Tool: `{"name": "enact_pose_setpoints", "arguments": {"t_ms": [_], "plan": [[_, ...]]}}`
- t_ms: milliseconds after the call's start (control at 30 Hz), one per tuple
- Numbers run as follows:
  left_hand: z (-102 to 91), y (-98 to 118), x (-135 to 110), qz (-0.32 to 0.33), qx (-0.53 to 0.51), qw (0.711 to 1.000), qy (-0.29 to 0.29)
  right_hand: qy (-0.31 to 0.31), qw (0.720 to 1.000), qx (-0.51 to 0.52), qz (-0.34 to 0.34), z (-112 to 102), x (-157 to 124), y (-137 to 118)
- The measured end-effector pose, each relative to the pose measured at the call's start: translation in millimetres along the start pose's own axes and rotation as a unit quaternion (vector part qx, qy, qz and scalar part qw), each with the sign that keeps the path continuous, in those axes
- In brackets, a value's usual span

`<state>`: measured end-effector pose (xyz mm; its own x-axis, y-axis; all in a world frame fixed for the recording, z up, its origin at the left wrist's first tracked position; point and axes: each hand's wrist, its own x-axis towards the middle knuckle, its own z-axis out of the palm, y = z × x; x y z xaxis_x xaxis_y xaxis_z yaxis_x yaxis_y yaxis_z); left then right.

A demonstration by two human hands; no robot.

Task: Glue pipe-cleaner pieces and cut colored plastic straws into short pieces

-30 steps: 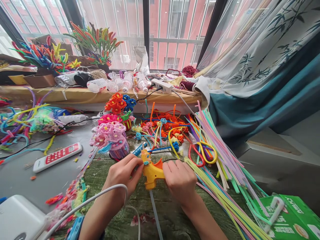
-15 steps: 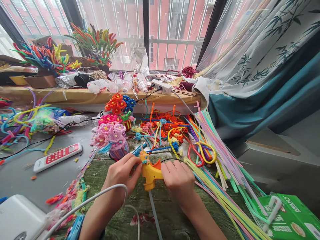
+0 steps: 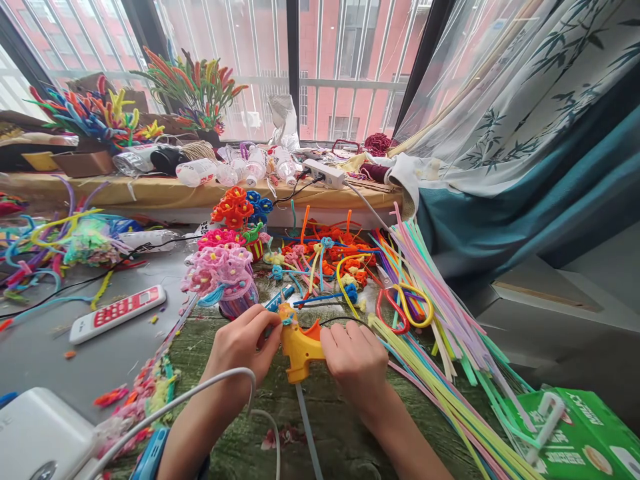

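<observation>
My right hand (image 3: 356,363) is wrapped round the grip of a yellow and orange glue gun (image 3: 299,345) that points left and up, with a glue stick (image 3: 306,427) poking out of its back. Closed in a pinch, my left hand (image 3: 245,347) holds a small blue and yellow pipe-cleaner piece (image 3: 286,316) right at the gun's nozzle. A pink pipe-cleaner flower bouquet (image 3: 220,273) stands just beyond my left hand.
Long pastel pipe cleaners (image 3: 440,333) fan out on the right, with red and yellow scissors (image 3: 404,303) on them. A white and red remote (image 3: 118,313) lies left. A green box (image 3: 580,433) sits at bottom right. A white cable (image 3: 200,393) crosses my left wrist.
Both hands and the glue gun have shifted slightly left and away from me. The grips are the same.
</observation>
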<state>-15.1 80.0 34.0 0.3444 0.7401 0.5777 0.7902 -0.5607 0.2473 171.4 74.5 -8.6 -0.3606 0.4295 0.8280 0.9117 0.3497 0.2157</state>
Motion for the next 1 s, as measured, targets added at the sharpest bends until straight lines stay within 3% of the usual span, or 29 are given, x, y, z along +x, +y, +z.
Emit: {"name": "enact_pose_setpoints", "arguments": {"t_ms": [733, 1000], "plan": [[2.8, 0, -2, -0.001, 0.005, 1.0, 0.026, -0.015, 0.999, 0.024, 0.015, -2, 1, 0], [-13.0, -6, 1, -0.019, 0.008, 0.998, 0.062, -0.031, 0.998, 0.037, 0.049, -4, 2, 5]]}}
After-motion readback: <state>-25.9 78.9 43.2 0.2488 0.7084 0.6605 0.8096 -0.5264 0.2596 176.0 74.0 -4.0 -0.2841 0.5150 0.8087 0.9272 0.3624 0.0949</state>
